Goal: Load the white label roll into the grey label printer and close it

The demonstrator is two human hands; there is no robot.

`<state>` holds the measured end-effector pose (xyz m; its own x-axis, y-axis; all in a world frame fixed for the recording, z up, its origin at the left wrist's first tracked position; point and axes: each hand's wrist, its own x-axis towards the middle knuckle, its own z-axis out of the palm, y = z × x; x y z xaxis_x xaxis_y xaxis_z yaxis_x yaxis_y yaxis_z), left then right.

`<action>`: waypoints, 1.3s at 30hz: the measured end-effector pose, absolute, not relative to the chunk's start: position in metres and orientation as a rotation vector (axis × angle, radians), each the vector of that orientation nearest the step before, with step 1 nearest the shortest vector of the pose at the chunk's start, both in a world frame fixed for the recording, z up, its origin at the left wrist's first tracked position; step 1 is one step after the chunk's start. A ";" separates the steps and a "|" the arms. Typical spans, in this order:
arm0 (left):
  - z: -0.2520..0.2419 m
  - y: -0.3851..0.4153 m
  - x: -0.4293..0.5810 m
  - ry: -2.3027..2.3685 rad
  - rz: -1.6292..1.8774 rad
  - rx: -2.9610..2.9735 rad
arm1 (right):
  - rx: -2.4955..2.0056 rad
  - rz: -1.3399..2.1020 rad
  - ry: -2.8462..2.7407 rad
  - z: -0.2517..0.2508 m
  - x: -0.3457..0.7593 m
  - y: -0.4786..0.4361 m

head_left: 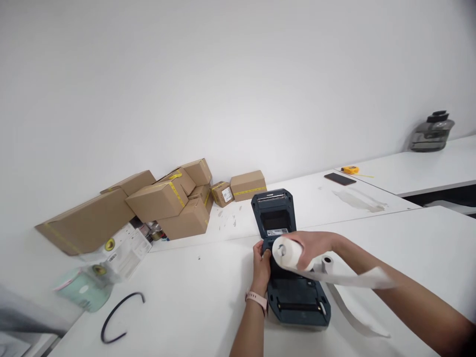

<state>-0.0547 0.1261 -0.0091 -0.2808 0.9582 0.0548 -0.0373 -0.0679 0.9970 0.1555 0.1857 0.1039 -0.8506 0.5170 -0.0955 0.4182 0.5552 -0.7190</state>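
Observation:
A dark blue label printer (pixel 297 312) rests on the white table with its lid (pixel 274 213) tipped up. My left hand (pixel 261 265) grips the printer's left side near the hinge, thumb over the inner edge. Above the printer's bay, my right hand (pixel 310 248) is wrapped around a white roll of label paper (pixel 288 254). A loose strip from the roll trails to the right, across in front of my right forearm. Beside the printer on the right stands a second, thinner paper roll (pixel 327 264), with a long paper strip (pixel 357 312) lying on the table.
Several cardboard boxes (pixel 186 215) are stacked against the wall at the back left. A teal canister (pixel 84 290) and a curved black strip (pixel 103 317) lie at left. Farther back sit a phone (pixel 339 178), a yellow tape measure (pixel 350 170) and a dark jug (pixel 431 135).

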 end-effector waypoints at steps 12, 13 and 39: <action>-0.011 0.125 -0.055 1.332 1.497 0.996 | -1.027 0.842 -3.078 0.077 0.104 0.193; -0.011 0.125 -0.055 1.326 1.499 1.004 | -1.028 0.829 -3.097 0.073 0.103 0.195; 0.003 0.101 -0.055 1.398 1.391 1.346 | -1.007 0.401 -1.547 0.159 0.123 0.211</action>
